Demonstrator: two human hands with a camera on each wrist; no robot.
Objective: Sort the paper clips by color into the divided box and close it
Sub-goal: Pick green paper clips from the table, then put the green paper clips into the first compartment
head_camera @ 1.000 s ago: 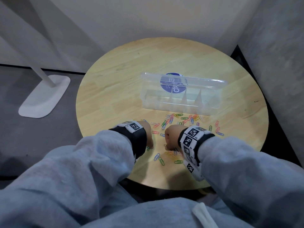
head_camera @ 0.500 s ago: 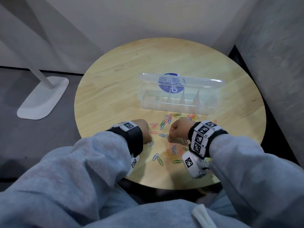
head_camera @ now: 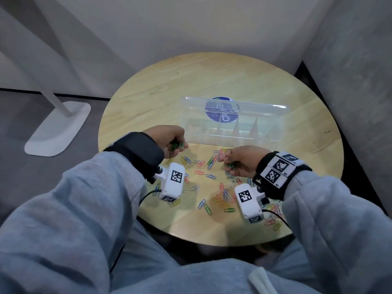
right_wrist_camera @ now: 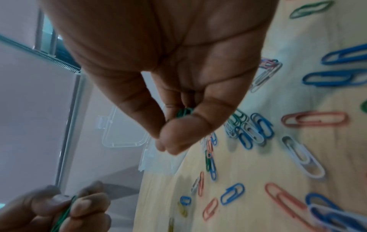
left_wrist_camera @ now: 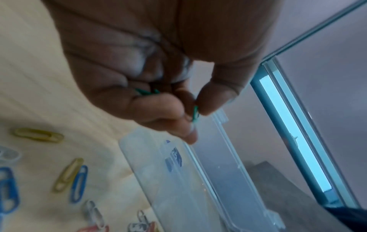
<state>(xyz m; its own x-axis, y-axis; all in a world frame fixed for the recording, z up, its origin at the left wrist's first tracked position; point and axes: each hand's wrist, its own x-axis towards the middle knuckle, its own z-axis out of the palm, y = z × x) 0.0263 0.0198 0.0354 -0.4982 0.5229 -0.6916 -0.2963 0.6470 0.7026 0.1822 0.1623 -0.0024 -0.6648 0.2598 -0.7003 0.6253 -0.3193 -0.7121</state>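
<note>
While both hands are loaded with greens, the smart move is probably to carry them to one end compartment and let go low, so nothing bounces into the next slot. On the left, the left hand (head_camera: 169,141) hovers just in front of the box's near-left corner, fingers (left_wrist_camera: 158,109) curled round a bunch of green paper clips (head_camera: 176,146). Middle of the table (head_camera: 148,98): loose clips (head_camera: 209,177) in blue, pink, yellow, white and a few green, scattered in front of the box. To the right, the right hand (head_camera: 239,160) hangs over that scatter, pinching its own green bunch (head_camera: 231,165). The clear divided box (head_camera: 231,132) sits farther back, lid (head_camera: 254,109) standing open, and every compartment looks empty so far, though clear plastic makes that hard to swear to.
</note>
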